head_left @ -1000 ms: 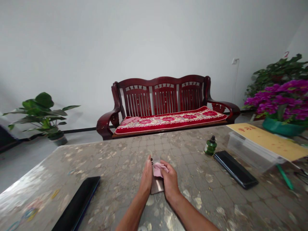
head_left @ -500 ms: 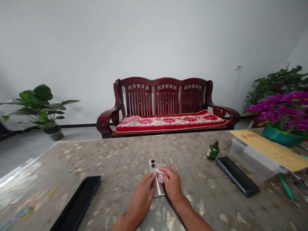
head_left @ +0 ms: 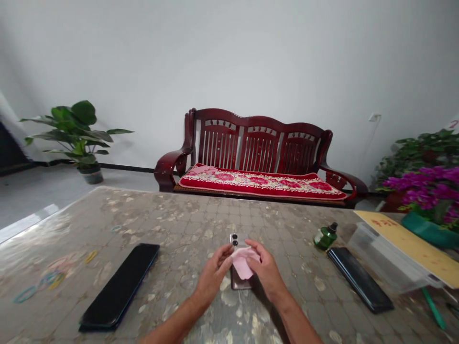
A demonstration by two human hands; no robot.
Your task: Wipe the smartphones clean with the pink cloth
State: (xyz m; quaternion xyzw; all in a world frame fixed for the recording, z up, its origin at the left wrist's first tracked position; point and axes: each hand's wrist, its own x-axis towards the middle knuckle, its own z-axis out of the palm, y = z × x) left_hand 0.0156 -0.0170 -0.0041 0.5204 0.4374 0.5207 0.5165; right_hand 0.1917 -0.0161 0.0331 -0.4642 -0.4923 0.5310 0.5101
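A pink cloth (head_left: 244,263) is spread between my two hands, over the middle of a silvery phone (head_left: 241,283) that lies back side up, its camera lenses at the far left corner. My right hand (head_left: 267,272) grips the cloth's right side between thumb and fingers. At the cloth's left edge, my left hand (head_left: 214,272) has its thumb and fingertips closed on the edge. Part of the phone's back is hidden by the cloth and fingers.
Dark phone (head_left: 122,284) at left, near coloured bands (head_left: 53,278). At right are a green bottle (head_left: 325,236), a black case (head_left: 359,279), a clear plastic box (head_left: 389,258) under a yellow envelope (head_left: 412,243), and purple flowers (head_left: 426,188). Bench (head_left: 260,148) behind the table.
The cloth was bunched in my right hand; now it is opened out between both hands. My left hand has gone from the phone's edge to the cloth. The view has tilted and shifted.
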